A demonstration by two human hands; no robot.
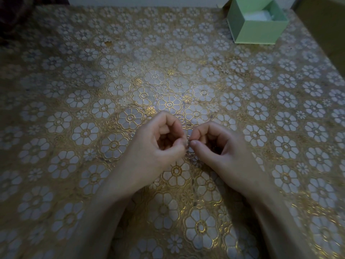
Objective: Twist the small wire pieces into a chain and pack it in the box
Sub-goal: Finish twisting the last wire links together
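We pinch a tiny wire piece (188,144) between our left hand (155,146) and right hand (220,146), fingers curled; the green box (261,28) sits far right on the counter (74,81).

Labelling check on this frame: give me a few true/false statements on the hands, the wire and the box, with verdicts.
1. Both hands pinch a small wire piece between them. True: left hand and right hand meet fingertip to fingertip at it.
2. The pale green cardboard box is closed. False: it is open, with white padding inside.
3. The box stands at the far right of the gold floral tablecloth. True.
4. The left hand rests flat on the tablecloth. False: its fingers are curled in a pinch.
5. The wire piece lies inside the box. False: it is at the fingertips.
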